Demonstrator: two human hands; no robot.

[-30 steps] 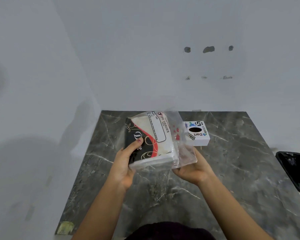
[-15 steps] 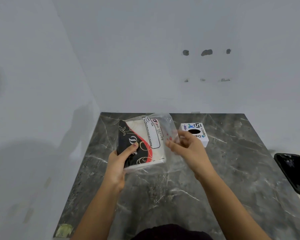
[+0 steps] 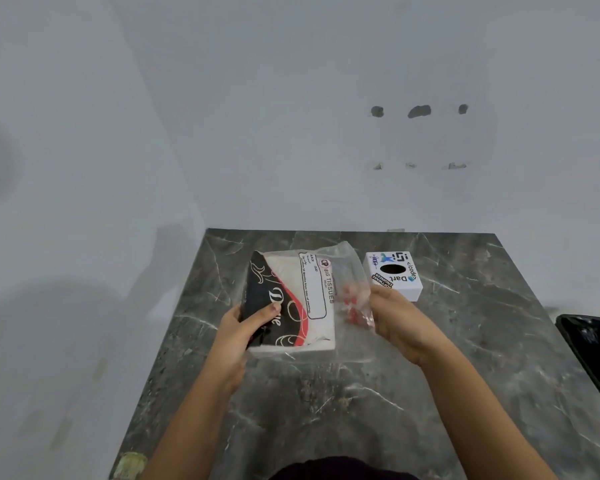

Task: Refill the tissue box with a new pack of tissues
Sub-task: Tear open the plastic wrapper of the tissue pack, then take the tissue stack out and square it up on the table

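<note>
A pack of tissues (image 3: 300, 299) in clear plastic, printed black, red and white, is held above the dark marble table (image 3: 361, 393). My left hand (image 3: 246, 329) grips the pack's black left end, thumb on top. My right hand (image 3: 395, 323) pinches the loose clear plastic flap at the pack's right end. Behind my right hand stands a small white tissue box (image 3: 394, 273) covered in stickers, with a dark oval opening on top. The box sits upright on the table and nothing touches it.
A black object (image 3: 593, 355) lies at the table's right edge. White walls close in behind and to the left. A yellowish patch (image 3: 129, 464) marks the table's near left corner.
The pack has been lowered and turned flatter. My right hand moved from under the pack to its right end and now pinches the plastic flap.
</note>
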